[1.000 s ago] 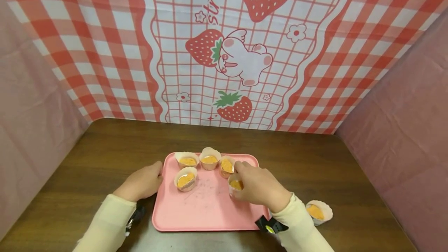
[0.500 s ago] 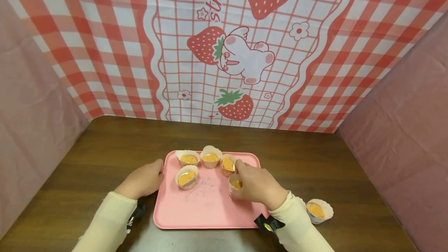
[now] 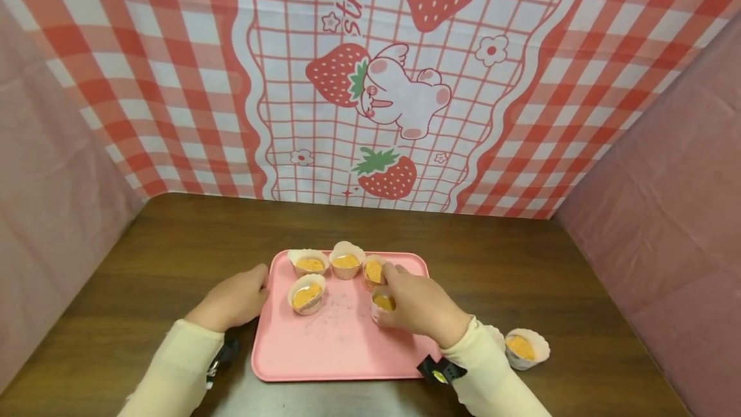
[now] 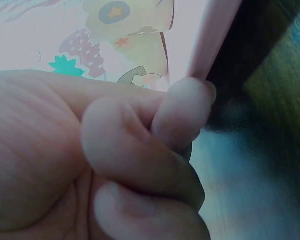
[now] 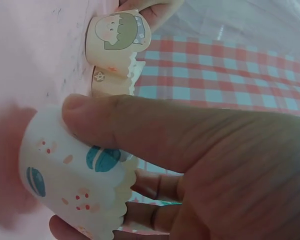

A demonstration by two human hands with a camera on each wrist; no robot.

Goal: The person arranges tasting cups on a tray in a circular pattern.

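Observation:
My left hand (image 3: 234, 299) pinches the left edge of a pink tray (image 3: 336, 356); in the left wrist view its fingers (image 4: 135, 145) curl at the tray's edge. On the tray's right side my right hand (image 3: 425, 304) holds a paper baking cup (image 3: 377, 313) with yellow filling, thumb on one side and fingers on the other. In the right wrist view, blue-green and red prints mark this held cup (image 5: 72, 172), whose base is at or close to the tray. Just behind it stands another filled paper cup (image 3: 373, 273), partly covered by my fingers.
Along the tray's back stand two more filled cups, one at the left (image 3: 309, 262) and one in the middle (image 3: 346, 260). Another cup (image 3: 307, 295) sits nearer the front left. Right of the tray, a filled cup (image 3: 527, 348) stands on the wooden table (image 3: 492, 250), beside a partly hidden cup (image 3: 496, 334).
My right hand has shifted slightly left with the held cup over the tray. The left hand has kept its grip on the tray's edge, and the other cups stand as before.

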